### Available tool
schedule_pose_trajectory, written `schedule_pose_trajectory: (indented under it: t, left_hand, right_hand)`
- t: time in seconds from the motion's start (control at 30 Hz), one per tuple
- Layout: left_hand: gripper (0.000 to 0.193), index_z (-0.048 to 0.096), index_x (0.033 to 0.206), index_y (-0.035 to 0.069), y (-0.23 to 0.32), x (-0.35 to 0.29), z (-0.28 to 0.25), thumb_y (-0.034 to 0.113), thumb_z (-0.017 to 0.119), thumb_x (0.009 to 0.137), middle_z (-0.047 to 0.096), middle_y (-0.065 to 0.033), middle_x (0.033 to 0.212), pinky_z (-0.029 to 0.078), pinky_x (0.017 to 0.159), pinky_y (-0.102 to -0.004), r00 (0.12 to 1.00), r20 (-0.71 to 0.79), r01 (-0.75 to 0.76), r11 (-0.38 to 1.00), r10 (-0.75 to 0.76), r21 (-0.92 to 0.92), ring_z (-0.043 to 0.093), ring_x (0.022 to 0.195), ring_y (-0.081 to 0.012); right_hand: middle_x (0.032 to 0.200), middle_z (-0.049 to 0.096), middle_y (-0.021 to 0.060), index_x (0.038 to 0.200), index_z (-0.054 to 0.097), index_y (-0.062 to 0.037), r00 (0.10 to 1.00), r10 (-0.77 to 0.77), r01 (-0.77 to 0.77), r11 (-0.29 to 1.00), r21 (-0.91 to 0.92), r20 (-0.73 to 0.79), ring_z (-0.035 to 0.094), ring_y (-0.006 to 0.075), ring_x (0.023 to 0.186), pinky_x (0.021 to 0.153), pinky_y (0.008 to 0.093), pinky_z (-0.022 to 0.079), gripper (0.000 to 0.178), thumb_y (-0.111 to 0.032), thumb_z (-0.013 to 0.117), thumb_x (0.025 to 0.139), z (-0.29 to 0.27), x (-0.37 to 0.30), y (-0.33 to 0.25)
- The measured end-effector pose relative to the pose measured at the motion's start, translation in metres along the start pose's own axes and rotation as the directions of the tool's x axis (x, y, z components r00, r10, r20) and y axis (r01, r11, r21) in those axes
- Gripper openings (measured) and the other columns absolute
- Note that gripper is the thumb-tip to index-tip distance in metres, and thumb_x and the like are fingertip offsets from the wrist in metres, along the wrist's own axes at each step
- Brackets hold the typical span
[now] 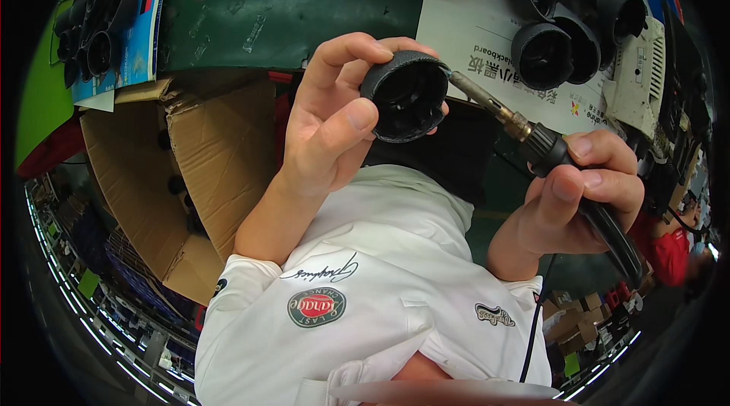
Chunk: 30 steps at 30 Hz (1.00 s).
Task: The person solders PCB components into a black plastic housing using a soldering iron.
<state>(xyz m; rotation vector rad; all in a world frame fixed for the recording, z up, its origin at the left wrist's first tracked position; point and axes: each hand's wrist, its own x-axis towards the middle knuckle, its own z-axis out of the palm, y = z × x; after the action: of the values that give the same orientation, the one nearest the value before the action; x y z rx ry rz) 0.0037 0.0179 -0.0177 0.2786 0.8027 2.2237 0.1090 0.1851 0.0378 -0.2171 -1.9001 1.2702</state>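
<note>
Between the thumb and fingers of my left hand [331, 113] is a black, rough-surfaced cup-shaped part [403, 94], its hollow opening turned toward me. My right hand [589, 189] grips a soldering iron [544, 147] by its black handle. The iron's metal tip points up and left and lies at the right edge of the cup's rim; whether it touches the rim I cannot tell. Some fingers of my left hand are hidden behind the cup.
Several similar black cups [541, 55] lie on a white printed sheet [464, 41] at the far right, beside a beige vented device [639, 75]. More black cups [101, 52] lie at the far left. A cardboard box [220, 155] stands open below the green tabletop [296, 3]. A black cable [536, 322] hangs at the right.
</note>
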Motion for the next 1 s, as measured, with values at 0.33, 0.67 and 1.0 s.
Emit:
schedule_pose_trajectory:
  t: [0.33,0.67,1.0]
  left_hand:
    - [0.043,0.036,0.126,0.012,0.0,0.0,-0.005,0.028,0.051,0.089,0.036,-0.0312,0.127,0.056,0.073,-0.042,0.999,0.051,-0.005,0.987,-0.003,0.163,0.059,0.095,-0.0403]
    - [0.043,0.036,0.126,0.012,-0.002,-0.001,-0.006,0.027,0.051,0.089,0.037,-0.0313,0.126,0.056,0.071,-0.0417,0.998,0.055,-0.026,0.988,0.018,0.153,0.06,0.093,-0.0401]
    - [0.043,0.036,0.126,0.012,-0.001,0.0,-0.007,0.029,0.051,0.089,0.036,-0.0314,0.127,0.056,0.071,-0.0421,0.999,0.053,-0.022,0.99,0.015,0.137,0.059,0.094,-0.0407]
  right_hand:
    - [0.08,0.058,0.0125,0.082,0.051,-0.008,1.0,-0.004,0.004,1.0,-0.001,-0.028,0.055,0.0132,0.062,0.053,0.0202,0.043,0.034,-0.011,0.081,0.068,0.003,-0.003,0.004]
    - [0.08,0.058,0.0121,0.082,0.05,-0.0079,0.996,0.06,-0.059,0.998,0.013,-0.07,0.056,0.0135,0.063,0.056,0.0207,0.045,0.033,-0.011,0.08,0.07,0.004,-0.009,0.003]
    - [0.08,0.058,0.0126,0.083,0.05,-0.0081,0.993,0.063,-0.061,0.998,0.026,-0.099,0.056,0.0129,0.063,0.056,0.0207,0.046,0.032,-0.01,0.079,0.071,0.008,-0.012,0.002]
